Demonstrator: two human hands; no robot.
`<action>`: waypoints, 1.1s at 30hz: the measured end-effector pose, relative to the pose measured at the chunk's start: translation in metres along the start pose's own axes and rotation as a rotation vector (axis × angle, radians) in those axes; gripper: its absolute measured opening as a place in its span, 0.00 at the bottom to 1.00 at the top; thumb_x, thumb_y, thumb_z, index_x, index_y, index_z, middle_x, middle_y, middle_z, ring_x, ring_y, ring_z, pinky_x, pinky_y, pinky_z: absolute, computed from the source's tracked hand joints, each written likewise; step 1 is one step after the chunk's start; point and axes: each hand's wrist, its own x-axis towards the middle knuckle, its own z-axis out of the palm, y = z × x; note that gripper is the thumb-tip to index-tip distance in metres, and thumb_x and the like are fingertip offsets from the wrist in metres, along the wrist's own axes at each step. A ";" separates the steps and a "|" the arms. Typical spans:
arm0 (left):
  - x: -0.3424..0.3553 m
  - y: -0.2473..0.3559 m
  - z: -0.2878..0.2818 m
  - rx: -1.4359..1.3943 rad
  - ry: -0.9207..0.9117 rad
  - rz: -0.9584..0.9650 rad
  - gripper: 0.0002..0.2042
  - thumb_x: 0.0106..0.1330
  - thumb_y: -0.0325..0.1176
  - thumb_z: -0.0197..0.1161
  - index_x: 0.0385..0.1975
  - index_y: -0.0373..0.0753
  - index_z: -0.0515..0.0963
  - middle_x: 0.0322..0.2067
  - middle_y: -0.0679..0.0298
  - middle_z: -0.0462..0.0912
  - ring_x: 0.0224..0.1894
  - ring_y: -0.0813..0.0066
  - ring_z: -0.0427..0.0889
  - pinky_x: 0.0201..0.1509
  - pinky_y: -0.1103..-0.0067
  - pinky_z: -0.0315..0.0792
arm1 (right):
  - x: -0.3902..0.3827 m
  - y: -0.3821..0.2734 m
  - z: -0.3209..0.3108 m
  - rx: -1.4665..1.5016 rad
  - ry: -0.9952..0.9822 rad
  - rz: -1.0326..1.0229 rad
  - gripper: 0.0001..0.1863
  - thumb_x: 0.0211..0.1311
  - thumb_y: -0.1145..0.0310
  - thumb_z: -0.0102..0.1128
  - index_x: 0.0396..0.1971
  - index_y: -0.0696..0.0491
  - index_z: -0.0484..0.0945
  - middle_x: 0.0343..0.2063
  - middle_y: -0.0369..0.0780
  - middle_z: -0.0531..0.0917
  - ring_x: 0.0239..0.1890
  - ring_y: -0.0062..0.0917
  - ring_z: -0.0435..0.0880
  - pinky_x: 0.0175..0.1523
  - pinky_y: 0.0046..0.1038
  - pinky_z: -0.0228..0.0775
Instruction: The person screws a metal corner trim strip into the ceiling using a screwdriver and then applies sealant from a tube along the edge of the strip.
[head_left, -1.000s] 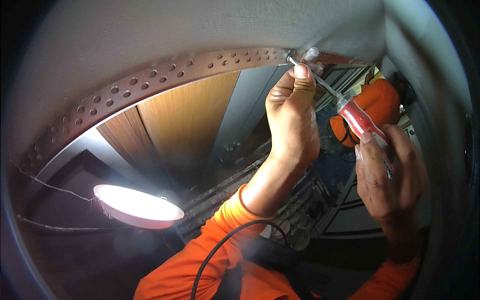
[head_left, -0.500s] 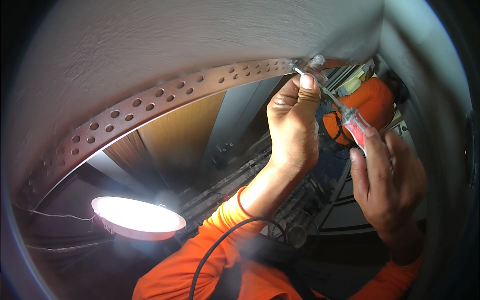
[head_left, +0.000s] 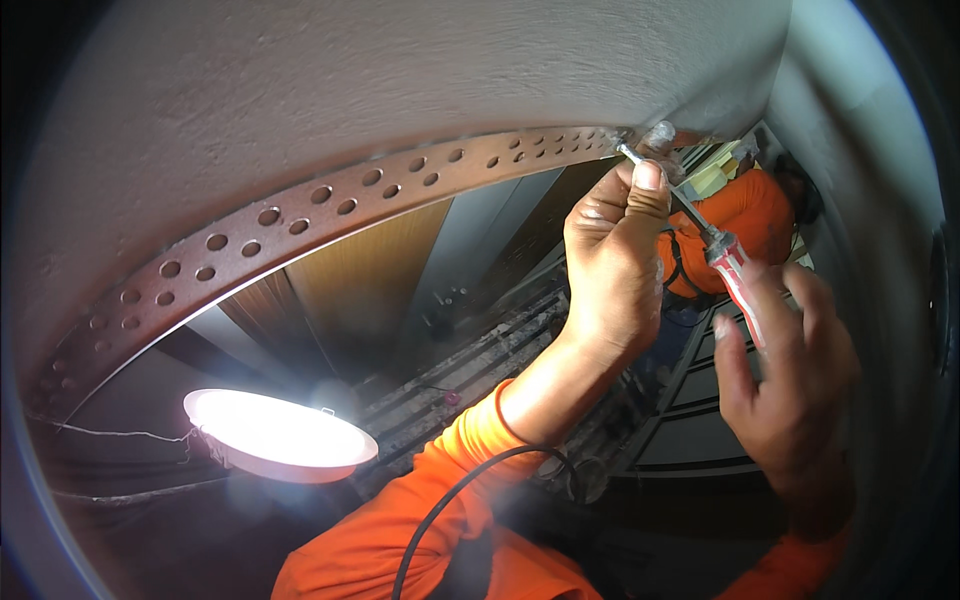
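A screwdriver (head_left: pixel 737 280) with a red and clear handle slants up to the left, its tip end near a brown metal strip (head_left: pixel 230 262) punched with round holes. My left hand (head_left: pixel 620 250) is closed, pinching the thin metal shaft between thumb and forefinger near the strip's far right end. Whether those fingers also steady a screw cannot be made out. Around the handle's rear is my right hand (head_left: pixel 800 390), with the forefinger along the handle and the thumb standing off it; its palm side is partly hidden. Whitish dust marks the left fingers.
A rough grey plastered surface (head_left: pixel 420 70) lies above the strip. A bright round lamp (head_left: pixel 280 435) with a wire hangs at lower left. A co-worker in an orange top (head_left: pixel 745 215) bends beyond my hands. A black cable (head_left: pixel 450 497) crosses my left sleeve.
The strip, both hands and screwdriver appear shifted slightly right and down in the view. My right thumb has moved away from the handle, and the handle has turned.
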 end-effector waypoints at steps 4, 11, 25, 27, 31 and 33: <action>0.001 -0.001 0.007 0.011 0.018 -0.034 0.08 0.65 0.35 0.51 0.33 0.38 0.74 0.40 0.63 0.77 0.41 0.74 0.73 0.47 0.74 0.65 | -0.001 0.013 0.003 -0.262 0.084 -0.243 0.21 0.46 0.80 0.59 0.45 0.58 0.69 0.25 0.46 0.74 0.22 0.30 0.75 0.22 0.26 0.64; 0.005 -0.001 -0.001 0.039 -0.080 -0.018 0.07 0.65 0.34 0.51 0.32 0.39 0.74 0.41 0.63 0.76 0.44 0.74 0.72 0.47 0.73 0.65 | 0.010 0.009 -0.007 1.281 -0.145 0.922 0.16 0.58 0.68 0.50 0.46 0.57 0.64 0.22 0.42 0.74 0.08 0.11 0.60 0.11 0.13 0.51; -0.001 -0.008 0.004 0.005 -0.053 0.007 0.09 0.66 0.36 0.51 0.34 0.37 0.74 0.37 0.63 0.77 0.40 0.75 0.73 0.46 0.73 0.65 | -0.002 0.013 -0.007 0.196 -0.064 0.132 0.15 0.52 0.75 0.56 0.42 0.56 0.71 0.29 0.43 0.76 0.24 0.24 0.75 0.21 0.23 0.62; 0.000 -0.007 0.003 0.018 -0.055 -0.004 0.10 0.66 0.37 0.51 0.35 0.37 0.74 0.37 0.63 0.77 0.39 0.74 0.73 0.46 0.73 0.65 | 0.006 0.013 -0.009 0.913 -0.068 0.629 0.13 0.56 0.72 0.53 0.41 0.56 0.69 0.29 0.41 0.75 0.23 0.18 0.73 0.16 0.17 0.60; 0.001 -0.005 0.010 0.002 -0.017 0.004 0.11 0.66 0.38 0.51 0.35 0.36 0.74 0.36 0.62 0.77 0.38 0.74 0.73 0.46 0.74 0.65 | 0.003 0.014 -0.004 1.224 -0.088 0.896 0.15 0.58 0.68 0.50 0.44 0.56 0.66 0.35 0.40 0.74 0.24 0.14 0.72 0.12 0.11 0.55; 0.000 -0.004 0.010 0.000 0.008 0.004 0.12 0.66 0.38 0.51 0.35 0.35 0.74 0.35 0.62 0.77 0.38 0.74 0.73 0.45 0.75 0.65 | 0.000 0.014 -0.005 1.040 -0.081 0.840 0.16 0.56 0.70 0.54 0.45 0.57 0.67 0.34 0.42 0.75 0.26 0.19 0.75 0.15 0.15 0.59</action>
